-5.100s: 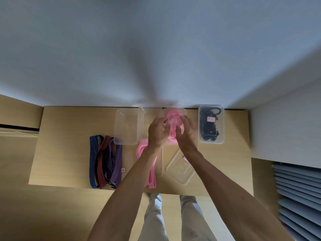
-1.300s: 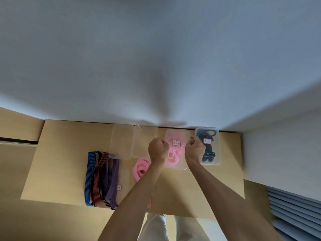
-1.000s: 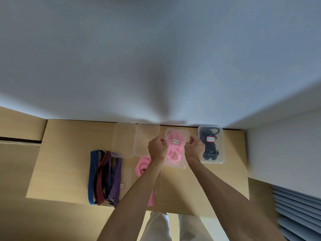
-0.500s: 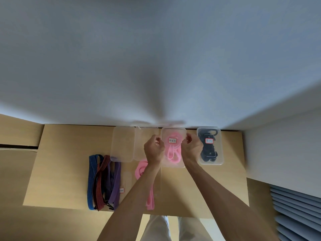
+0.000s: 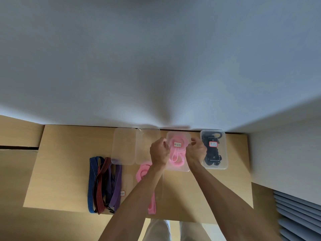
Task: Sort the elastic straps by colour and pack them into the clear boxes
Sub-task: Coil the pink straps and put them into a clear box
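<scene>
Pink-strap box [image 5: 178, 164] sat far-centre on the surface [image 5: 60, 171], lid on | your left hand [image 5: 159, 151] and right hand [image 5: 196, 150] had fingers curled, gripping its sides | black-strap box [image 5: 223, 153] just right | loose pink strap [image 5: 143, 173] near-left.

Desk [image 5: 69, 171]: pale wood-look top, matt, smooth. Clear boxes: thin transparent plastic, faint sheen; lidded box with pink straps [image 5: 178, 166] under both hands, lidded box with black straps [image 5: 223, 153] toward desk's right edge, two empty boxes [image 5: 124, 146] at far edge. Small white paper labels with red border on lids. Loose pink strap [image 5: 144, 172]: smooth, rubbery look, matt. Blue, red, purple straps [image 5: 104, 183] near left: woven cloth, ribbed stripes, matt. Wall [image 5: 156, 58]: plain, matt.
</scene>
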